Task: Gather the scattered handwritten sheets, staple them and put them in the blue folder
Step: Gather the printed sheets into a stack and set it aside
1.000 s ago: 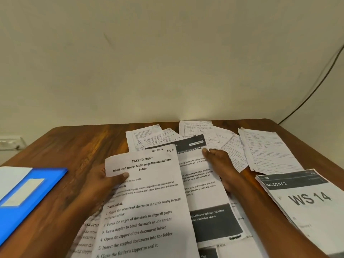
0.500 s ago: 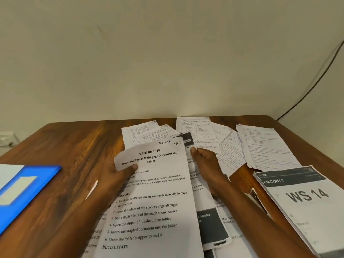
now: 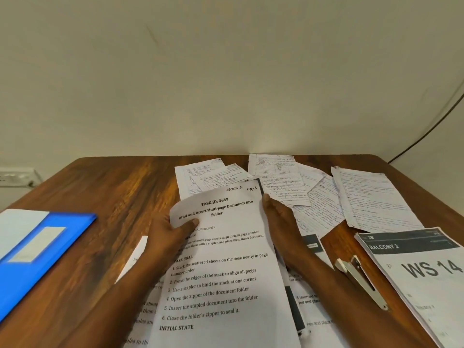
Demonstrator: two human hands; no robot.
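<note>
Several handwritten sheets lie fanned across the far middle and right of the wooden table. My left hand grips the upper left edge of a printed task sheet, thumb on top. My right hand presses flat against that sheet's right edge, over other printed pages beneath. The blue folder lies shut at the left edge of the table. A cream stapler rests on the table to the right of my right forearm.
A printed stack reading "WS 14" sits at the right front. More printed pages lie under my forearms. A wall socket is at the left and a dark cable runs down the wall at the right.
Both hands have slid the printed task sheet rightward over the page with dark bands, which now mostly hides under it. The stapler has come into sight at the right.
</note>
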